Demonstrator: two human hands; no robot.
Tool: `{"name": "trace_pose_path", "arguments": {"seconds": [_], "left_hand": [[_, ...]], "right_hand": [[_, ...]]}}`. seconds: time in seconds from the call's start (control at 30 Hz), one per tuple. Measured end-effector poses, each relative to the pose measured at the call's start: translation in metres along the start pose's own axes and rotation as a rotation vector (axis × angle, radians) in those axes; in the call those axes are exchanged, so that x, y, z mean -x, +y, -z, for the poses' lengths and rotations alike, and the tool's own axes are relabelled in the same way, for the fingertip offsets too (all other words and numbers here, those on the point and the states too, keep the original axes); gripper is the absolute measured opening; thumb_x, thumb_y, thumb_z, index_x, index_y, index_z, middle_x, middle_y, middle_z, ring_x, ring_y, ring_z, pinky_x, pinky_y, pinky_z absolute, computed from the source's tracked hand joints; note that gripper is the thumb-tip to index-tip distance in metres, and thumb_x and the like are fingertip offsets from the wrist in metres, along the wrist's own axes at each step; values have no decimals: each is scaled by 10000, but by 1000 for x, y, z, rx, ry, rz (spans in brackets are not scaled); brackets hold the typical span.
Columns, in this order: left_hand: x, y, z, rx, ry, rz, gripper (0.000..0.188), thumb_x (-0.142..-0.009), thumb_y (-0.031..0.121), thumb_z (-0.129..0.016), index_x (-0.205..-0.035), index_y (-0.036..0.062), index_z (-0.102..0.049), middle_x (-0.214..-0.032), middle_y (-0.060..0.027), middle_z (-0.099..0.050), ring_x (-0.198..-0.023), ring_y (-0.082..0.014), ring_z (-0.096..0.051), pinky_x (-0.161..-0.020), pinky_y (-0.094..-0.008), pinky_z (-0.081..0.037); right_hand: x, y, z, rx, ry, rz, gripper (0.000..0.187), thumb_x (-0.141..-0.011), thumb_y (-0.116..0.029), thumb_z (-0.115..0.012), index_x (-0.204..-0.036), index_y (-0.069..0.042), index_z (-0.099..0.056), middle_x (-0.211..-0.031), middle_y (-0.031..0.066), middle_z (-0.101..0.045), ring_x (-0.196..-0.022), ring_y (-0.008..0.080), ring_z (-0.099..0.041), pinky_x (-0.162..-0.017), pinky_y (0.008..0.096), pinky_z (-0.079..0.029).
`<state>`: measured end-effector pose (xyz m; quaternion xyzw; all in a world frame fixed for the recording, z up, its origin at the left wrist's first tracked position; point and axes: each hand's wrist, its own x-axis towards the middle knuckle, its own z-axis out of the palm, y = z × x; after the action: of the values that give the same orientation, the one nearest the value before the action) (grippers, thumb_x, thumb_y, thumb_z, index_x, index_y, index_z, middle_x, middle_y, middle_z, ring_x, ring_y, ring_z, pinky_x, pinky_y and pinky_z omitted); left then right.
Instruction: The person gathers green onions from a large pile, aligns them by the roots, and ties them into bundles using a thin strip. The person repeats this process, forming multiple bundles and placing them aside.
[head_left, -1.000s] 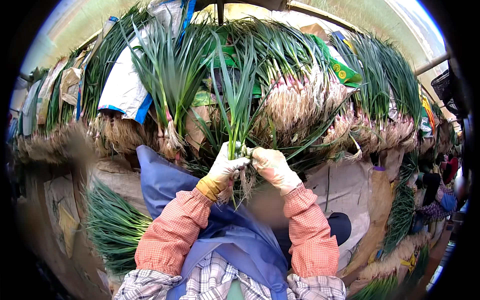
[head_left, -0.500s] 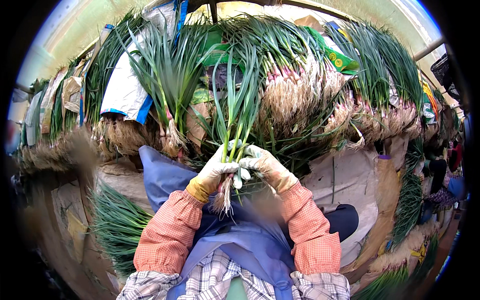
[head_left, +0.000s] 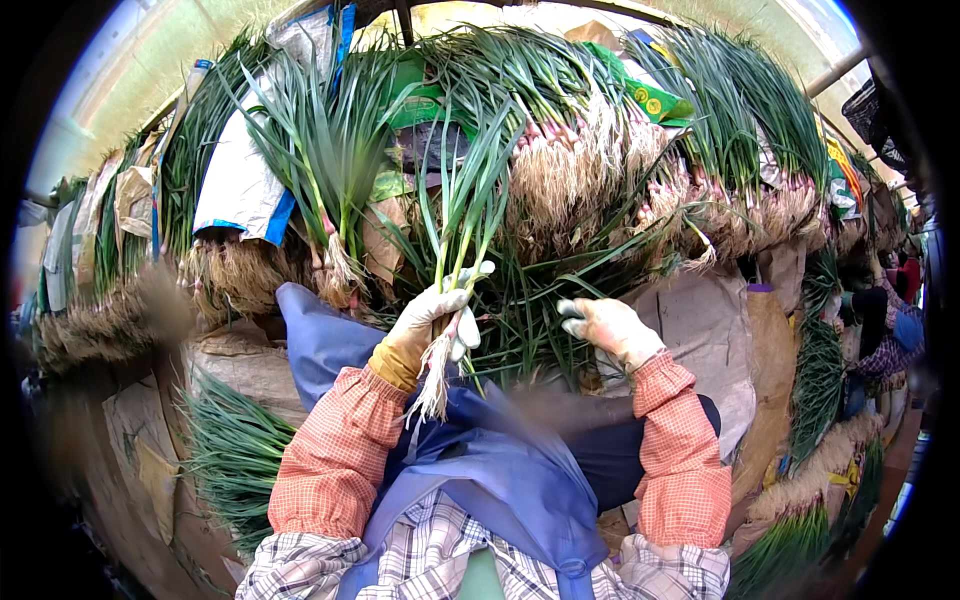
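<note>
Centrally, left hand (head_left: 424, 312) closed round rooted stalks (head_left: 465, 236), right hand (head_left: 614, 328) half-open, empty, open room between

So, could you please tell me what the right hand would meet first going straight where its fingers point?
Most likely the loose green garlic leaves just left of the right hand; depth is unclear, so it might pass above them toward the left hand.

The left hand (head_left: 428, 318) hides part of the stems of the plants (head_left: 466, 215). The lower edge cuts off the plaid shirt (head_left: 425, 535). At far right, a person (head_left: 906, 328) is too small to make out clearly.
</note>
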<state>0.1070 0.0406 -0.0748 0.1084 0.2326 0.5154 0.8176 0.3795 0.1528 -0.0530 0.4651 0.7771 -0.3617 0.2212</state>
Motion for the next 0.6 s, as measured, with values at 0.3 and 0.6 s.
{"name": "trace_pose_path", "arguments": {"seconds": [0.3,0.6], "left_hand": [[-5,-5,-13,-446,194,-50,466,-806,64,-657,-1213,-42,-455,-789,-136,-680,-429,-111,-576,-307,-210,-431],[-22,-14,-8,-357,111,126,577,-853,40,-599,-1367,15,-337,-719,-155,-662,-395,-118,-537,-362,-213,-437]], "right_hand": [[-37,-87,-17,-1072,-147,404,120,-937,-194,-593,-924,-75,-596,-663,-54,-536,-533,36,-457,-485,195,-367],[-39,-22,-14,-1046,1068,462,159,-938,-190,-592,-1012,-66,-658,-829,67,-720,-597,155,-654,-478,267,-482]]}}
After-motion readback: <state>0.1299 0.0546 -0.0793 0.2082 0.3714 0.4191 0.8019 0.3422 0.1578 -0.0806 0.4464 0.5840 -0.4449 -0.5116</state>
